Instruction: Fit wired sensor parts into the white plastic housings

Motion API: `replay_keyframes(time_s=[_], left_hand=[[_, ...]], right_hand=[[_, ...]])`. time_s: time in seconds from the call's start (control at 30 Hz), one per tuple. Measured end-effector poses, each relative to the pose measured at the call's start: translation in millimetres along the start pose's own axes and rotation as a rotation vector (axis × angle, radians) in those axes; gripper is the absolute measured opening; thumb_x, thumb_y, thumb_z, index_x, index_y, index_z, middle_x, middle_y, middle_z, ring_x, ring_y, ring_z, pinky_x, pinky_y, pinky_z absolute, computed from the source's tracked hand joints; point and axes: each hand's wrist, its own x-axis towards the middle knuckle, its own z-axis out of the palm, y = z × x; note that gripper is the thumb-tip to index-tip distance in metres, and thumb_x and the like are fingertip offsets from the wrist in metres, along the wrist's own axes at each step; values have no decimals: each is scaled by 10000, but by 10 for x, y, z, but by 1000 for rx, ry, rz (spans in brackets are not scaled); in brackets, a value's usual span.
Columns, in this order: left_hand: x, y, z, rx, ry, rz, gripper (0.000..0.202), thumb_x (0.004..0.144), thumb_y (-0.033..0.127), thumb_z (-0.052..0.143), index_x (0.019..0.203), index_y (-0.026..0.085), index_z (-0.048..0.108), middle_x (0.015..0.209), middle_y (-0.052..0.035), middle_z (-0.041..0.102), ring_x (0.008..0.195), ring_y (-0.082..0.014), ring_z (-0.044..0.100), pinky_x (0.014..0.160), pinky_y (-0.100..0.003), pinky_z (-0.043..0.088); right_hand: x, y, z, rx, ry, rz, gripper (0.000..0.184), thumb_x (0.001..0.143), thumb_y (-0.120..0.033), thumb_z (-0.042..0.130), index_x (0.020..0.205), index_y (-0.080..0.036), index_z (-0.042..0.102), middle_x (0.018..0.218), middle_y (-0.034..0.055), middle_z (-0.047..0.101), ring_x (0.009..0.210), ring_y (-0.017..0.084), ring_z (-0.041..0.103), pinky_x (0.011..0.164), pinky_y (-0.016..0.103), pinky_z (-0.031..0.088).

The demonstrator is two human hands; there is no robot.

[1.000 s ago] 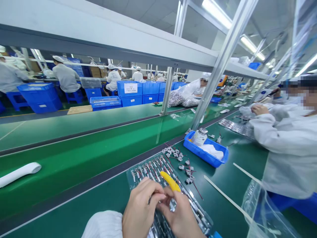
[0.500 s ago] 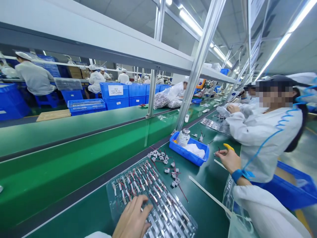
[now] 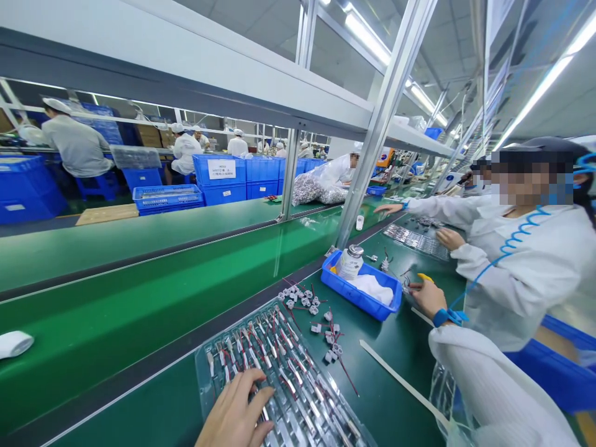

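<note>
My left hand rests over the near-left part of a clear plastic tray, its fingers bent and apart. Rows of small silvery cells with red and white wires fill the tray. My right hand is past the blue bin, with a yellow cover on one finger and a blue wrist strap. Its fingertips are pinched at a small grey part with thin dark wires, partly hidden by the fingers. Several small grey round parts with red wires lie beyond the tray.
A blue bin holds a bottle and white cloth. A pale flat strip lies across the green bench. A white object is on the green belt at left. A co-worker sits at right; a metal post stands ahead.
My right hand has shifted slightly down, to wires beside the blue bin. The co-worker has stretched an arm toward the belt. A white object has come into view on the belt at left.
</note>
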Motion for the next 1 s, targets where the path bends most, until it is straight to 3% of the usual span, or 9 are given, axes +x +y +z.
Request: replay_keyframes(time_s=[0.13,0.23,0.37,0.43,0.6,0.7,0.87,0.93,1.0], left_hand=[[5,33,-63,-54,-2,-36,267,754,102,527,975,228,609,1031,-84,612,876,-240,615,741,-325,533],[23,29,-92,-126,-11,-112,286,767,109,493,1000,233,603,1040,-77,606,911,-240,599,781,-343,513],[77,-8,-175,-256,24,-225,251,785,142,467,984,219,599,1041,-77,592,942,-224,578,838,-357,473],[100,-30,-235,-303,65,-282,223,799,154,443,948,213,598,1019,-72,586,934,-211,575,843,-350,462],[100,-73,-321,-321,83,-335,224,818,148,401,891,222,599,941,-47,590,880,-189,587,823,-325,453],[82,-80,-319,-320,75,-362,213,811,135,411,852,212,605,877,-42,600,834,-189,595,781,-318,459],[56,-63,-351,-318,73,-403,199,802,130,421,817,179,613,812,-51,601,726,-195,605,688,-317,474],[41,-25,-372,-328,77,-398,204,796,122,432,870,191,609,844,-46,601,745,-189,605,691,-304,480],[28,36,-378,-340,95,-351,300,777,106,470,1037,224,563,999,-53,579,855,-189,592,736,-290,483]], right_hand=[[-256,-69,-188,57,143,-19,204,848,-303,479,885,-138,593,872,81,618,774,173,593,688,330,474],[-707,-246,-231,150,210,-180,271,816,-316,426,849,-111,600,824,153,633,773,239,606,715,355,457],[-1405,-548,-39,269,-11,-563,169,730,-350,511,756,-212,606,712,34,670,624,183,620,619,285,495],[-1623,-688,79,272,-90,-666,145,736,-316,496,702,-221,600,684,23,670,605,185,622,579,292,497],[-1739,-1042,203,214,-162,-821,152,735,-154,470,777,-213,604,811,36,656,774,194,608,711,336,476],[-1755,-1262,245,175,-234,-914,113,681,-119,553,709,-220,594,733,16,644,743,197,588,744,349,449],[-1821,-1488,288,164,-280,-948,192,581,-2,561,587,-193,540,691,74,634,801,260,569,730,384,407],[-1900,-1541,226,203,-294,-940,177,625,-13,536,587,-186,533,700,82,637,813,263,570,749,407,393],[-2062,-1598,121,269,-321,-945,94,710,-97,533,684,-185,553,770,68,648,823,234,577,765,393,402]])
